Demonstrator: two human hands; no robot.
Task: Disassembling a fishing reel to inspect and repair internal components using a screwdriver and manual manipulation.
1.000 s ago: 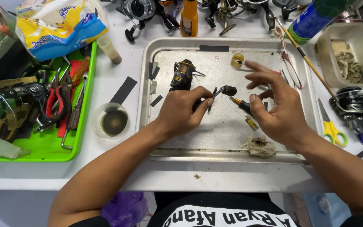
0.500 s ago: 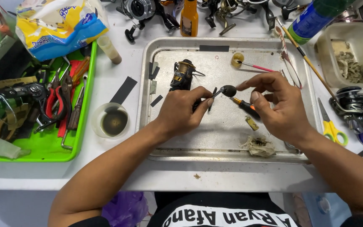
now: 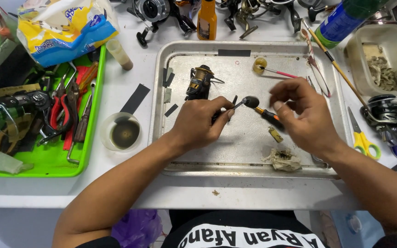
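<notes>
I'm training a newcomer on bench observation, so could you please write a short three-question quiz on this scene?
1. True or false: the left hand rests inside the green tray.
2. What lies nearest the right hand: A the yellow-handled scissors, B the orange-handled screwdriver, C the cup of dark liquid?
3. Which surface holds the fishing reel body?

Key: 1 false; 2 B; 3 the metal tray.

Workshop: tool tray, fishing reels
</notes>
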